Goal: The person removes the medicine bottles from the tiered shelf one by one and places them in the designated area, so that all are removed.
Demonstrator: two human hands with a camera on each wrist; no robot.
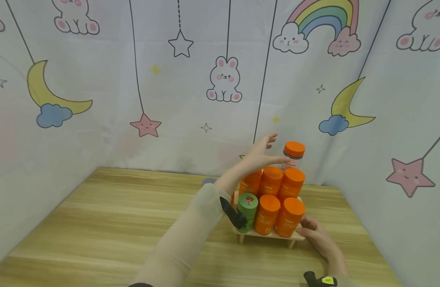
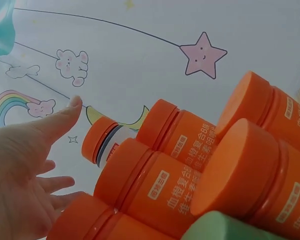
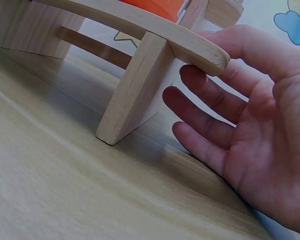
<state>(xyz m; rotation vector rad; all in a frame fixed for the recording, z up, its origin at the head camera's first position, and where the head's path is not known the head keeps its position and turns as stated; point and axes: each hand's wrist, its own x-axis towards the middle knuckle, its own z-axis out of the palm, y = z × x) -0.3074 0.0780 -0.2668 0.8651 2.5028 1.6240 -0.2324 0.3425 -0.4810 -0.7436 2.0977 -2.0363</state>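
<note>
A small wooden rack (image 1: 281,236) holds several orange bottles (image 1: 266,215) in stepped rows, with a green bottle (image 1: 246,213) at the front left. Behind the top row rises a clear bottle (image 1: 294,150) with an orange lid. My left hand (image 1: 257,157) reaches over the back of the rack, fingers spread, its thumb overlapping the clear bottle in the head view; in the left wrist view a gap shows between thumb and lid (image 2: 98,140). At the rack's right end, my right hand (image 3: 270,115) grips the shelf end (image 3: 207,54), thumb above and fingers beneath.
The rack stands on a wood-grain table (image 1: 134,223), near its back right. A grey-blue round top (image 1: 208,181) shows behind my left forearm. A white curtain (image 1: 184,91) printed with rabbits, stars and moons hangs round the back and sides.
</note>
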